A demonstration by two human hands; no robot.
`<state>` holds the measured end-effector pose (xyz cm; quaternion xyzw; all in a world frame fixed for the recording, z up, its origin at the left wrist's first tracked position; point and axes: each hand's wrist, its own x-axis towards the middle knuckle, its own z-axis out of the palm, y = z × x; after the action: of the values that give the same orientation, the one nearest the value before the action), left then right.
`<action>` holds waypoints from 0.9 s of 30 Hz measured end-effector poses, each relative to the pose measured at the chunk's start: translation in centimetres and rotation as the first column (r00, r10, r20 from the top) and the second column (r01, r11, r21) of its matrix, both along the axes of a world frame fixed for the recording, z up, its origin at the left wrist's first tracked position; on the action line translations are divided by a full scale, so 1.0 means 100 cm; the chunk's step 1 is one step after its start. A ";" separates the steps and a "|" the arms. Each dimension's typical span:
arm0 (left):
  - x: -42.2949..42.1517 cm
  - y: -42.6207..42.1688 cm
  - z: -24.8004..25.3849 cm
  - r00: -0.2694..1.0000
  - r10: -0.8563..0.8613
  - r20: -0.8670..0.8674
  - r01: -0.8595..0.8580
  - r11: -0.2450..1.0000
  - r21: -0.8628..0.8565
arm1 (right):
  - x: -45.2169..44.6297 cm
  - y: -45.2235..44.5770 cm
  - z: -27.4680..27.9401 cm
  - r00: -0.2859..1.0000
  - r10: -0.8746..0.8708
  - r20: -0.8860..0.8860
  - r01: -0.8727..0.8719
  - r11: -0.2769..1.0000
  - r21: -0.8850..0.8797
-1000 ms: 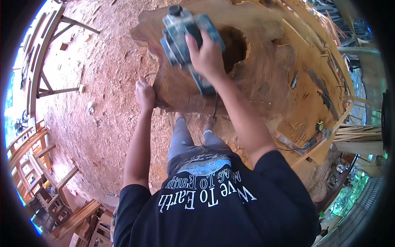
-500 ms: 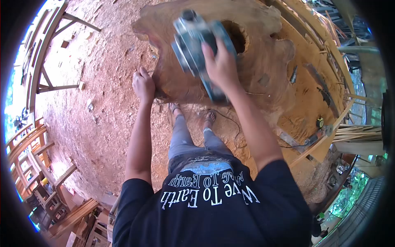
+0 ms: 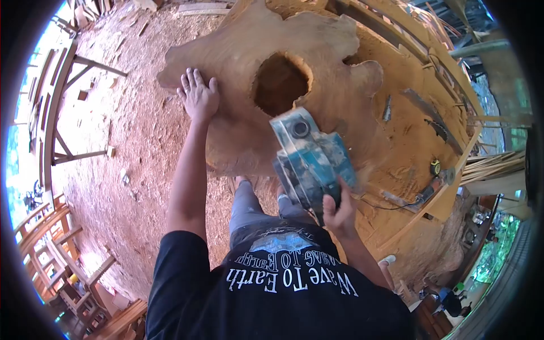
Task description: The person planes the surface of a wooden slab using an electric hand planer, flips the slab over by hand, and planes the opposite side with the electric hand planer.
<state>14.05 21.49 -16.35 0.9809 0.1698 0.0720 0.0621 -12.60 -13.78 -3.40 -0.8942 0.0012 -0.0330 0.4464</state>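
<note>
A wide slab of wood [image 3: 229,56] with a wavy edge lies before me. A large rough-rimmed hole [image 3: 281,84] goes into its middle. My right hand [image 3: 341,212] grips the rear handle of a dusty teal belt sander [image 3: 320,161], which rests on the slab's near right part, its front knob close to the hole. Flat on the slab's left side lies my left hand [image 3: 199,97], fingers spread and holding nothing. The sander's underside is hidden.
Right of the slab are a yellow tape measure [image 3: 435,167] and an angle grinder [image 3: 437,186] with a cord. Wooden frames [image 3: 67,102] stand at the left, and planks [image 3: 408,45] run along the far right. Another person [image 3: 453,303] is at lower right.
The sander has come back toward my body, from the slab's far left to its near right, uncovering the hole. My left hand went from the slab's near edge to flat on top.
</note>
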 end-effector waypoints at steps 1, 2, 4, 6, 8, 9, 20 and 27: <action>-0.001 0.001 -0.002 1.000 -0.007 0.008 0.007 1.000 -0.027 | 0.017 0.008 -0.002 0.999 -0.001 0.034 0.001 1.000 -0.003; -0.001 0.002 0.000 1.000 -0.006 0.010 0.007 0.999 -0.038 | 0.033 0.016 -0.005 0.998 -0.003 0.067 0.004 1.000 -0.005; -0.001 0.003 0.004 1.000 -0.021 0.013 0.022 0.998 -0.058 | 0.062 0.030 0.005 0.999 -0.021 0.030 0.020 0.998 0.060; 0.000 0.002 0.006 1.000 -0.023 0.002 0.023 1.000 -0.015 | 0.087 0.030 0.007 0.997 -0.040 0.064 0.033 0.995 0.097; 0.000 0.003 0.003 1.000 -0.023 0.019 0.023 1.000 -0.005 | 0.101 0.027 0.002 0.988 -0.040 0.152 0.021 0.992 0.123; 0.001 0.004 0.002 1.000 -0.022 0.022 0.022 1.000 -0.004 | 0.108 0.027 0.001 0.985 -0.058 0.161 0.038 0.991 0.127; 0.001 0.006 0.002 0.999 -0.035 0.009 0.035 0.999 0.012 | 0.068 0.001 -0.003 0.930 -0.320 0.183 0.304 0.947 0.106; 0.002 0.007 0.000 0.999 -0.036 0.005 0.036 0.998 0.041 | -0.010 -0.030 0.001 0.896 -0.428 0.120 0.430 0.903 0.011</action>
<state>14.21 22.19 -16.38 0.9847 0.1503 0.0772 0.0436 -13.61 -16.81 -3.28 -0.8719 0.1710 -0.1841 0.4203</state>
